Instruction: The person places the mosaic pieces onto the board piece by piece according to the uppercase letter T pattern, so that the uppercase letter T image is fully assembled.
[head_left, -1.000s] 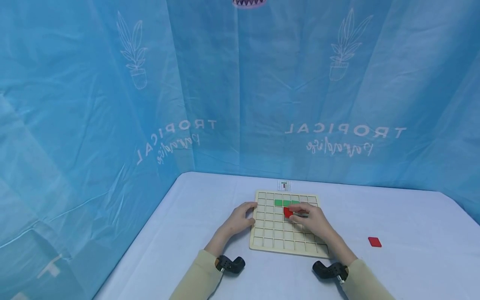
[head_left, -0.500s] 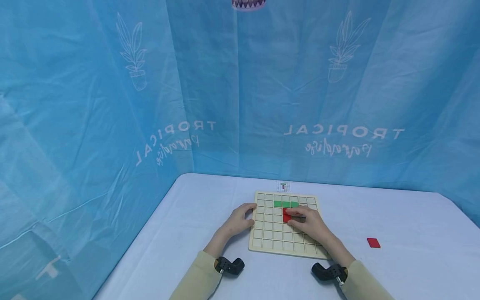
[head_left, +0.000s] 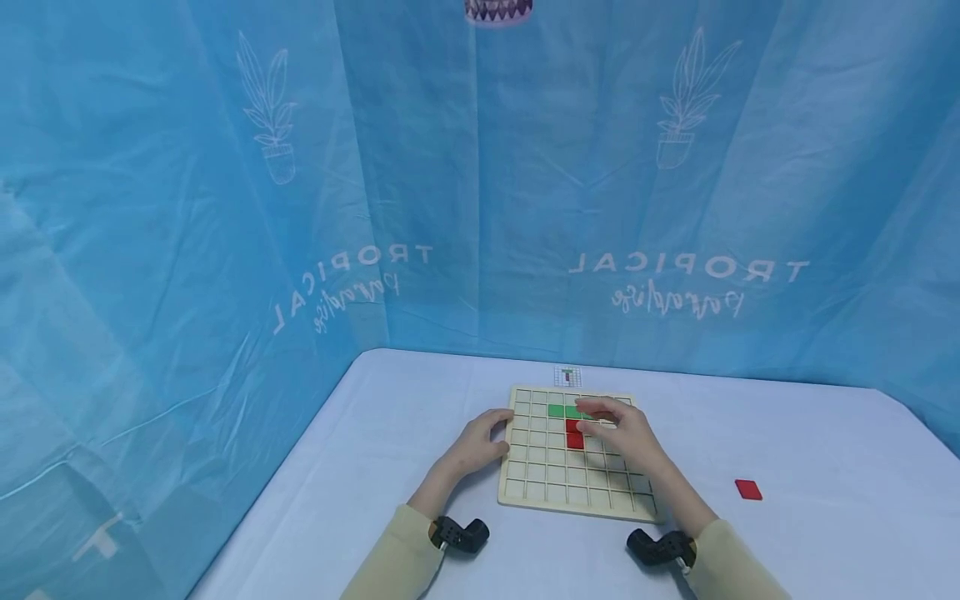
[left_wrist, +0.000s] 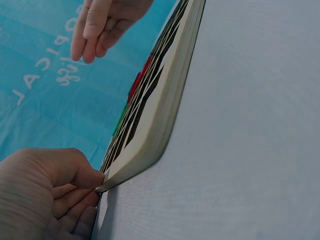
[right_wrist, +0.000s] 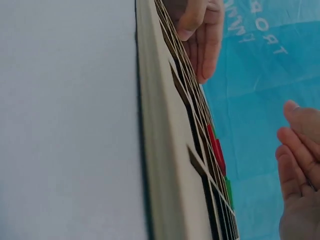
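Note:
A pale wooden grid board (head_left: pixel 525 472) lies on the table, its square cells framed by thin ridges. My left hand (head_left: pixel 472 442) rests at the board's left edge, thumb and fingers spread apart along the rim. Over the board hovers my right hand (head_left: pixel 626 433), thumb and fingers apart with nothing between them, as the right wrist view also shows. Just left of its fingertips, two red square tiles (head_left: pixel 575 441) sit one below the other in the grid. Above them runs a row of green tiles (head_left: pixel 556 410), its right end partly covered by the right fingers.
A loose red tile (head_left: pixel 747 489) lies on the white tablecloth (head_left: pixel 817 517), right of the board. Behind the board's far edge is a small printed grid card (head_left: pixel 567 377) with a green and dark pattern. Blue printed curtains (head_left: pixel 525 208) enclose the back and left.
My right hand has let go of the lower red tile, which now lies in its cell, and has risen away from it with fingers parted. The left hand stays at the edge.

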